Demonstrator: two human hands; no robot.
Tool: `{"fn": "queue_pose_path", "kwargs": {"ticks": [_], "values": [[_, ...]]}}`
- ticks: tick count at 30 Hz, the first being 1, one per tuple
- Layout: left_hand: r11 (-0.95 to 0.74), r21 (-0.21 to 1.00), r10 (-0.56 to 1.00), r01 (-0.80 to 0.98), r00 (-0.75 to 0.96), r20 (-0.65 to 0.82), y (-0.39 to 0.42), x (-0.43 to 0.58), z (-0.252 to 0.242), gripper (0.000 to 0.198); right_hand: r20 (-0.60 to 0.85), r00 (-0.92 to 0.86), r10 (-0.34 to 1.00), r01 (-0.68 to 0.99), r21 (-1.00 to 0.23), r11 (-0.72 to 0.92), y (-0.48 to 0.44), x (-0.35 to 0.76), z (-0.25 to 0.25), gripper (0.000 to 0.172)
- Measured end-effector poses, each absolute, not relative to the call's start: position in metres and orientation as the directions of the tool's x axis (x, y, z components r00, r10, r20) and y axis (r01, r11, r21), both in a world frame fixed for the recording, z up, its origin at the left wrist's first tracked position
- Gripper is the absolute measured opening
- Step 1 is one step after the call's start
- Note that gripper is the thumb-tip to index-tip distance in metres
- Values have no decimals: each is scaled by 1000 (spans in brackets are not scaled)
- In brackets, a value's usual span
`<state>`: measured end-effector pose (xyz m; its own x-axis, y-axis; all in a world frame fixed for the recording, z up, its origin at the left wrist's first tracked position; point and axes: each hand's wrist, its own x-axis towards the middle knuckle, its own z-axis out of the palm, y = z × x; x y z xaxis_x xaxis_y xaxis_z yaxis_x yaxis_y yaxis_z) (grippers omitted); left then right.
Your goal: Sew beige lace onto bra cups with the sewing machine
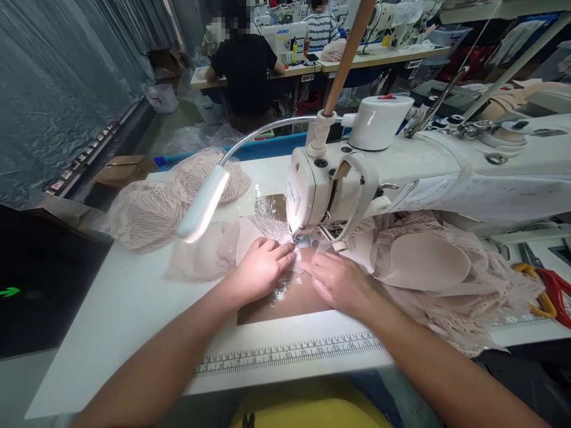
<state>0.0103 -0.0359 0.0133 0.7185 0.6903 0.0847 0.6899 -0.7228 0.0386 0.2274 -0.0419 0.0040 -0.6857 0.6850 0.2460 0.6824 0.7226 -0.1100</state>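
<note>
A pale pink lace bra piece (250, 235) lies under the needle area of a white sewing machine (307, 184). My left hand (263, 267) rests on it just left of the presser foot, fingers stretched and laid flat on the fabric. To the right of the foot, my right hand (334, 279) has its fingers bent together at the edge of the same piece, index finger pointing towards the needle. The lamp lights the stitching spot brightly; the needle tip is hard to make out. A brown shiny plate (294, 300) lies beneath both hands.
Lace cups (151, 214) are piled on the left of the table, and more lace pieces with a smooth cup (430, 261) on the right. Red-handled scissors (555, 291) lie at the far right. A lamp (203, 205) arches over. People sit at machines (285, 41) behind.
</note>
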Motion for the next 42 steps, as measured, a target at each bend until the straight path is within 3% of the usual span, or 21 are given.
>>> {"fn": "queue_pose_path", "kwargs": {"ticks": [18, 27, 31, 38, 42], "values": [[-629, 181, 775, 756, 591, 222, -22, 1, -2, 42, 229, -601, 765, 758, -138, 637, -39, 220, -5, 43], [-575, 232, 812, 785, 511, 282, -26, -5, -3, 40, 175, -581, 795, 731, -317, 604, -41, 234, 31, 33], [-534, 242, 836, 810, 463, 295, -24, -10, -4, 38, 163, -550, 819, 767, -288, 573, -51, 257, 61, 31], [-407, 305, 901, 861, 324, 288, -21, -29, 4, 30, -71, -516, 854, 855, -100, 509, -80, 286, 55, 16], [-538, 457, 826, 708, 550, 121, -47, -18, 28, 24, -27, -517, 855, 855, -62, 515, -94, 293, 32, 19]]}}
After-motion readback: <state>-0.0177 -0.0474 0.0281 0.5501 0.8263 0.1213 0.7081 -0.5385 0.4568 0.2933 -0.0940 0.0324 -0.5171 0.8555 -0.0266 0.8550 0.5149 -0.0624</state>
